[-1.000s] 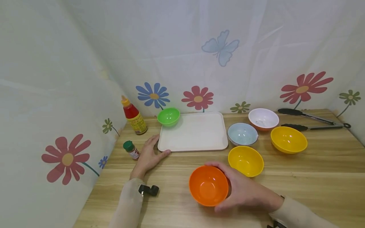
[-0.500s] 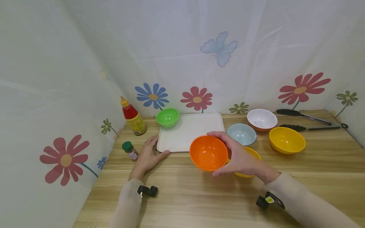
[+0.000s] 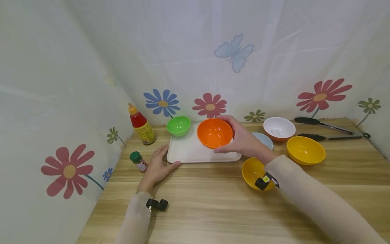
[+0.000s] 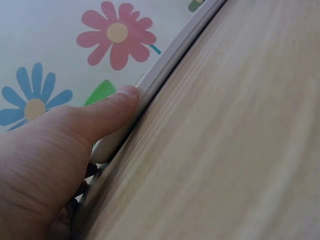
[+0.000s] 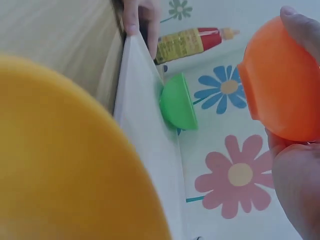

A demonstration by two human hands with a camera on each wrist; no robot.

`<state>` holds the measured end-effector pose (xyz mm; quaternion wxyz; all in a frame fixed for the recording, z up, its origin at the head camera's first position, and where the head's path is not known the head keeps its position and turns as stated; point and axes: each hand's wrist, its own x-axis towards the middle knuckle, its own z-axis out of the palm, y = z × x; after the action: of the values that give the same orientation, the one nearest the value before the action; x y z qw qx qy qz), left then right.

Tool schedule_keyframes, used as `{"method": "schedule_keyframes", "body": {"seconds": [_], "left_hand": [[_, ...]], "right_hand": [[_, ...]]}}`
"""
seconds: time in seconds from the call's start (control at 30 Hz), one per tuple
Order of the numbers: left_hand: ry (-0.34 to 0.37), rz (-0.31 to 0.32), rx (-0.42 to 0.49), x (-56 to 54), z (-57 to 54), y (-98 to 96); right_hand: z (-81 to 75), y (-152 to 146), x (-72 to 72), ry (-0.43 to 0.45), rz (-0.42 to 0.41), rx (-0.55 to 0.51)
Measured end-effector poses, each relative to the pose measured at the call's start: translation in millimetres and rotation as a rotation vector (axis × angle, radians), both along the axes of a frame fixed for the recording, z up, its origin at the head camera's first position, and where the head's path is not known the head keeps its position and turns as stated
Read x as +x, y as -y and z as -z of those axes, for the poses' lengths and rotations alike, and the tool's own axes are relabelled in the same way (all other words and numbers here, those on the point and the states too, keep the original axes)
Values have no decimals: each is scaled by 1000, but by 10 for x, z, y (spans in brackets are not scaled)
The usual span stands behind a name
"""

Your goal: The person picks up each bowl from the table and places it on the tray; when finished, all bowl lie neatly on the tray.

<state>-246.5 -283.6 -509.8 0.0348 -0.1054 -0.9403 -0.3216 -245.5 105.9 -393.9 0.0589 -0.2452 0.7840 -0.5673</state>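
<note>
My right hand grips an orange bowl by its right side, thumb and fingers spread around the wall. In the right wrist view the orange bowl is raised above the white tray. A green bowl stands on the tray's back left corner. My left hand rests at the tray's front left corner, its straight thumb along the front edge and its fingers by the left side. In the left wrist view the left hand's thumb touches the tray's rim.
A sauce bottle and a green-capped spice jar stand left of the tray. To the right are yellow bowls, one partly behind my sleeve, a light blue bowl, a white bowl and black-tipped tongs. A flowered curtain backs the table.
My right hand has lifted the orange bowl from the front of the table and carried it away from me, over the tray. The left hand has stayed at the tray's corner.
</note>
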Motion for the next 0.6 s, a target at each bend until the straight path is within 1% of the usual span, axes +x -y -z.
{"method": "schedule_keyframes", "body": {"seconds": [0.13, 0.2, 0.33, 0.47, 0.6], "left_hand": [[0, -2, 1, 3, -3, 1], [-1, 0, -2, 0, -5, -4], [-2, -4, -9, -7, -10, -3], [-4, -4, -10, -12, -9, 3], [-3, -2, -20, -12, 1, 9]], "right_hand": [[-4, 113, -217, -10, 22, 9], [10, 158, -326, -28, 48, 29], [33, 240, -513, -40, 89, 20], [42, 311, -645, -43, 110, -12], [42, 355, -734, -48, 120, -18]]}}
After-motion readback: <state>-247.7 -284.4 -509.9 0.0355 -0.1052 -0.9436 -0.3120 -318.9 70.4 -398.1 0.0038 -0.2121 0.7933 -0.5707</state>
